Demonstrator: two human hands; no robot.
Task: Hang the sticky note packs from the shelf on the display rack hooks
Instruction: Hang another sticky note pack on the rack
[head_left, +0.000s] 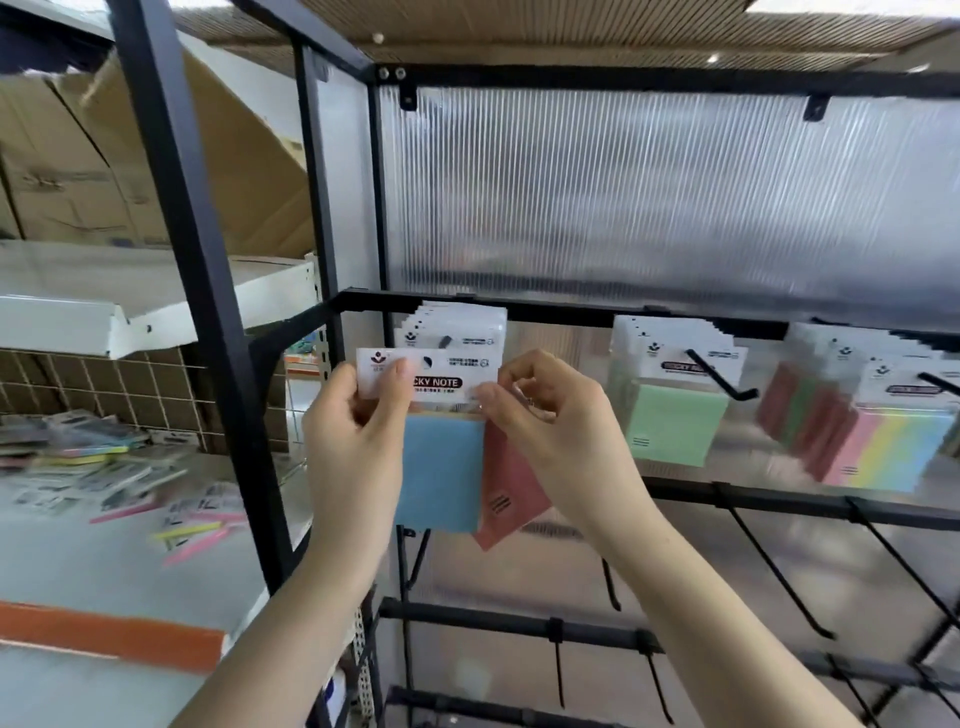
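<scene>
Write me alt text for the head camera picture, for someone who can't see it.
Two hands hold a blue sticky note pack by its white header card in front of a black display rack, left hand and right hand pinching opposite corners. Green packs and pastel striped packs already hang on hooks to the right.

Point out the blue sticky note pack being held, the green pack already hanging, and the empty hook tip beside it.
blue sticky note pack (441, 473), head view, bare blue face.
green sticky note pack (675, 421), head view, middle of green face.
hook (740, 395), head view, upturned tip.
</scene>
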